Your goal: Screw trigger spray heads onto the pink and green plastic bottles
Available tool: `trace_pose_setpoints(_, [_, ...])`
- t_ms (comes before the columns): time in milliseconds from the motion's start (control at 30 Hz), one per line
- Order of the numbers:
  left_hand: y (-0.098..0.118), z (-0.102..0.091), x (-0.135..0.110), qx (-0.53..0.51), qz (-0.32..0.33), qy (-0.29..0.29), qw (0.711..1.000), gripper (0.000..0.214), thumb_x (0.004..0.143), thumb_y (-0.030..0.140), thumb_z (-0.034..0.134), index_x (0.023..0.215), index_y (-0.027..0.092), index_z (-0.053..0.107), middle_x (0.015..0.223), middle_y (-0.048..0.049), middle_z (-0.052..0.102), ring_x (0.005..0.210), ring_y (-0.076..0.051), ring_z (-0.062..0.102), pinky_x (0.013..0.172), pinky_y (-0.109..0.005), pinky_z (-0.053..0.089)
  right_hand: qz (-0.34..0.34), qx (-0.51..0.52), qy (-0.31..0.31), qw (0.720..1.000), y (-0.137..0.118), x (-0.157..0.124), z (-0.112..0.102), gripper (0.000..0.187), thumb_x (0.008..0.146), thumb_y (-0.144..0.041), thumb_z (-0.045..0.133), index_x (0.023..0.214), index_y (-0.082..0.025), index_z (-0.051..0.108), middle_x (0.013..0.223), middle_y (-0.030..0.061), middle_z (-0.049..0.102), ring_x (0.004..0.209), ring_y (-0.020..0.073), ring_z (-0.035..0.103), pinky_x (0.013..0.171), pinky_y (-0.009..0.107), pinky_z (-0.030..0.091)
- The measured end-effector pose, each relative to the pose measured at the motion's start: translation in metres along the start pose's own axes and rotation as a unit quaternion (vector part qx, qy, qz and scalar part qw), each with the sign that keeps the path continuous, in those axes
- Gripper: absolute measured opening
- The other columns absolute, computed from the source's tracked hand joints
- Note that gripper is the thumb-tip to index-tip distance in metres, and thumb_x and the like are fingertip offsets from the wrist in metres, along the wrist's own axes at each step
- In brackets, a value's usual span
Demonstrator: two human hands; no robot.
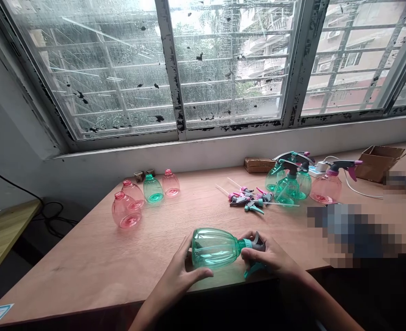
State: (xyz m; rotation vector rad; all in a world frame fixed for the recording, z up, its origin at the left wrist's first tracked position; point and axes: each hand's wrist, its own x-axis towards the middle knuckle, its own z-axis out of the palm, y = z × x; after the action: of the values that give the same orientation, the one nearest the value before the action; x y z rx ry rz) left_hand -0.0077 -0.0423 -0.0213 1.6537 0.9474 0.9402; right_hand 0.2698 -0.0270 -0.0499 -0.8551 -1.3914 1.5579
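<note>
A clear green spray bottle (214, 248) lies on its side between my hands, close to the table's front edge. My left hand (185, 266) cups the bottle's base, thumb below and fingers behind it. Around the neck and the grey and teal trigger head (256, 244), the fingers of my right hand (270, 255) are closed. The head sits on the bottle's mouth, and a thin tube shows through the green plastic. Part of the teal trigger sticks out under my right hand.
Loose spray heads (249, 200) lie in a pile beyond the bottle. Headless pink bottles (128, 214) and a green one (153, 189) stand at left. Green spray bottles (287, 188), a pink spray bottle (327, 186), a cardboard box (378, 163) and a white cable (356, 189) are at right.
</note>
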Motion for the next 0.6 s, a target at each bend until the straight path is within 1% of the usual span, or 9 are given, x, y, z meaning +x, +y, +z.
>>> trace_pose_setpoints(67, [0.003, 0.002, 0.001, 0.001, -0.013, 0.009, 1.000, 0.091, 0.077, 0.029, 0.085, 0.153, 0.026, 0.033, 0.147, -0.0079, 0.051, 0.140, -0.033, 0.041, 0.118, -0.044, 0.034, -0.001, 0.001, 0.008, 1.000, -0.001, 0.000, 0.001, 0.041, 0.082, -0.042, 0.079, 0.104, -0.016, 0.057, 0.067, -0.0008, 0.070, 0.059, 0.0159, 0.065, 0.059, 0.028, 0.053])
trace_pose_setpoints(167, [0.005, 0.005, 0.000, -0.022, -0.031, 0.023, 0.999, 0.104, 0.078, 0.025, 0.082, 0.158, 0.028, 0.015, 0.152, -0.0085, 0.046, 0.146, -0.032, 0.032, 0.121, -0.047, 0.029, -0.004, 0.000, 0.015, 1.000, -0.002, 0.000, 0.001, 0.040, 0.082, -0.042, 0.080, 0.101, -0.016, 0.057, 0.066, -0.0005, 0.071, 0.059, 0.0153, 0.065, 0.058, 0.026, 0.053])
trace_pose_setpoints(233, [0.004, 0.006, -0.002, -0.036, -0.026, 0.018, 0.999, 0.108, 0.078, 0.025, 0.081, 0.159, 0.029, 0.010, 0.154, -0.0087, 0.043, 0.146, -0.032, 0.032, 0.121, -0.047, 0.028, -0.003, -0.004, 0.013, 1.000, -0.001, 0.000, 0.001, 0.040, 0.082, -0.042, 0.080, 0.103, -0.016, 0.057, 0.066, -0.0004, 0.071, 0.059, 0.0155, 0.065, 0.058, 0.026, 0.053])
trace_pose_setpoints(300, [0.000, 0.004, -0.003, -0.036, -0.020, 0.012, 0.999, 0.112, 0.076, 0.027, 0.084, 0.159, 0.030, 0.009, 0.159, -0.0088, 0.036, 0.146, -0.032, 0.033, 0.122, -0.047, 0.025, 0.000, -0.005, 0.010, 1.000, -0.001, -0.001, 0.000, 0.041, 0.082, -0.042, 0.080, 0.104, -0.016, 0.057, 0.066, -0.0005, 0.072, 0.059, 0.0155, 0.065, 0.058, 0.026, 0.053])
trace_pose_setpoints(333, [-0.003, 0.003, -0.003, -0.031, -0.019, 0.012, 0.999, 0.112, 0.077, 0.030, 0.085, 0.159, 0.029, 0.010, 0.162, -0.0092, 0.031, 0.147, -0.032, 0.030, 0.123, -0.047, 0.023, 0.001, -0.005, 0.008, 1.000, -0.001, -0.001, 0.000, 0.042, 0.082, -0.042, 0.080, 0.105, -0.016, 0.057, 0.065, -0.0006, 0.071, 0.059, 0.0155, 0.065, 0.058, 0.026, 0.053])
trace_pose_setpoints(400, [-0.008, -0.001, -0.004, -0.017, -0.016, 0.012, 1.000, 0.102, 0.082, 0.038, 0.081, 0.159, 0.025, 0.015, 0.164, -0.0099, 0.025, 0.150, -0.033, 0.024, 0.125, -0.047, 0.018, 0.002, -0.005, 0.006, 1.000, -0.001, -0.001, 0.000, 0.042, 0.081, -0.041, 0.080, 0.106, -0.016, 0.057, 0.065, -0.0008, 0.071, 0.059, 0.0155, 0.065, 0.058, 0.026, 0.052])
trace_pose_setpoints(467, [-0.010, -0.003, -0.004, -0.003, -0.013, 0.009, 1.000, 0.090, 0.088, 0.043, 0.074, 0.158, 0.022, 0.022, 0.164, -0.0099, 0.025, 0.151, -0.034, 0.020, 0.125, -0.047, 0.017, 0.001, -0.005, 0.005, 1.000, -0.002, -0.001, 0.001, 0.042, 0.081, -0.041, 0.080, 0.106, -0.016, 0.057, 0.065, -0.0007, 0.071, 0.059, 0.0156, 0.065, 0.058, 0.026, 0.052])
trace_pose_setpoints(533, [-0.008, -0.003, -0.005, -0.005, -0.014, 0.001, 1.000, 0.088, 0.090, 0.041, 0.072, 0.158, 0.026, 0.019, 0.164, -0.0078, 0.027, 0.150, -0.033, 0.025, 0.124, -0.047, 0.021, -0.003, -0.005, 0.010, 1.000, -0.003, -0.001, 0.001, 0.041, 0.082, -0.042, 0.079, 0.105, -0.016, 0.057, 0.066, -0.0004, 0.071, 0.060, 0.0158, 0.066, 0.058, 0.026, 0.053])
trace_pose_setpoints(600, [-0.003, -0.001, -0.005, -0.022, -0.012, -0.007, 1.000, 0.091, 0.091, 0.037, 0.072, 0.159, 0.033, 0.012, 0.163, -0.0051, 0.029, 0.146, -0.031, 0.034, 0.122, -0.046, 0.027, -0.007, -0.002, 0.015, 1.000, -0.003, -0.001, 0.002, 0.040, 0.083, -0.042, 0.078, 0.105, -0.015, 0.057, 0.066, 0.0001, 0.072, 0.060, 0.0159, 0.066, 0.060, 0.027, 0.053])
